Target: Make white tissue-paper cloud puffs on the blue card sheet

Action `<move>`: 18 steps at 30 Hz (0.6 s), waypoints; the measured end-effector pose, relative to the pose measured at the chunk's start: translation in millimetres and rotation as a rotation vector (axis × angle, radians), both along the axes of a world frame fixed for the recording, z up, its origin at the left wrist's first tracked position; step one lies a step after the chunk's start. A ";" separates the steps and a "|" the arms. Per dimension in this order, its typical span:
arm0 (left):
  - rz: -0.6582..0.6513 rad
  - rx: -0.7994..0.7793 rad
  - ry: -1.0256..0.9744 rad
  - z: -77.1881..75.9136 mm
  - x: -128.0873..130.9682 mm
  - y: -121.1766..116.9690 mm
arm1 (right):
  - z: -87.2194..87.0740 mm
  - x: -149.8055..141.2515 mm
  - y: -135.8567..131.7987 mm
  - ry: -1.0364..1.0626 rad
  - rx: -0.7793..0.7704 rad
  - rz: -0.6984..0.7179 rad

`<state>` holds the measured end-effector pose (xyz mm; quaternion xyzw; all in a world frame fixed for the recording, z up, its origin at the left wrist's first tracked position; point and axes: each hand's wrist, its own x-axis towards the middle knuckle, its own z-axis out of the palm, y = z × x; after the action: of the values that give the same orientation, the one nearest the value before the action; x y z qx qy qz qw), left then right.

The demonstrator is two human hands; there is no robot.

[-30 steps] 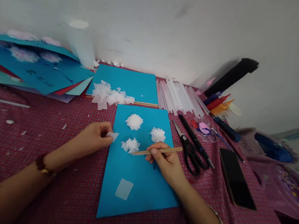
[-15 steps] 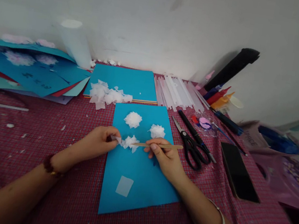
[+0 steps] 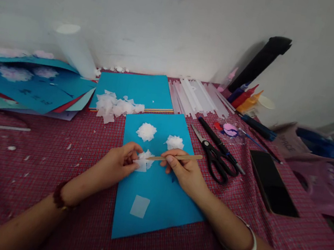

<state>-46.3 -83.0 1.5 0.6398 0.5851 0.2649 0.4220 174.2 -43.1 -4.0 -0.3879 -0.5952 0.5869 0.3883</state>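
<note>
Checked red cloth (image 3: 85, 217) covers the table, pale wall (image 3: 145, 20) behind; blue sheet (image 3: 161, 200) lies on it, between the arms. Main change: the left hand (image 3: 121, 161) has moved in over the sheet and brought its paper piece (image 3: 140, 165) right up to the lower tuft (image 3: 146, 154); a second ago that piece was at the sheet's left edge, clear of the tuft. So paper, tuft and stick now meet at one spot, and I read this as the placing step, not yet finished. Left thumb and forefinger are curled, tips slightly apart at the paper's edge (can't tell if they're gripping it or just touching). Right hand (image 3: 183, 170) is closed in a pen-like pinch round a flat wooden stick (image 3: 192, 157), its tip on the tuft, more or less where it was. Unchanged: upper left tuft (image 3: 146, 131) and right tuft (image 3: 175, 142), both fuller than the lower one, plus a flat white square (image 3: 140, 206) nearer the wearer. Spare paper pile (image 3: 116, 106) sits beyond the sheet, scissors (image 3: 218, 162) just right of it, neither touched
</note>
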 end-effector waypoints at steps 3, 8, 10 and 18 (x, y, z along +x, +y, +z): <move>0.016 0.025 0.015 0.4 1.9 3.1 | 4.6 0.5 -1.6 0.079 0.007 -0.047; 0.018 0.049 0.036 -0.8 3.7 4.0 | 7.4 0.6 -7.4 0.088 0.031 0.033; 0.026 0.059 0.035 -2.7 3.8 3.6 | 5.2 0.7 -9.4 0.024 0.055 0.059; 0.042 0.015 -0.005 1.7 5.4 1.7 | -1.4 2.9 -10.3 -0.155 0.263 0.132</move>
<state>-40.8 -81.3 3.1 0.6298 0.5954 0.2798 0.4129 177.2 -53.4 -5.3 -0.3378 -0.7193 0.4964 0.3494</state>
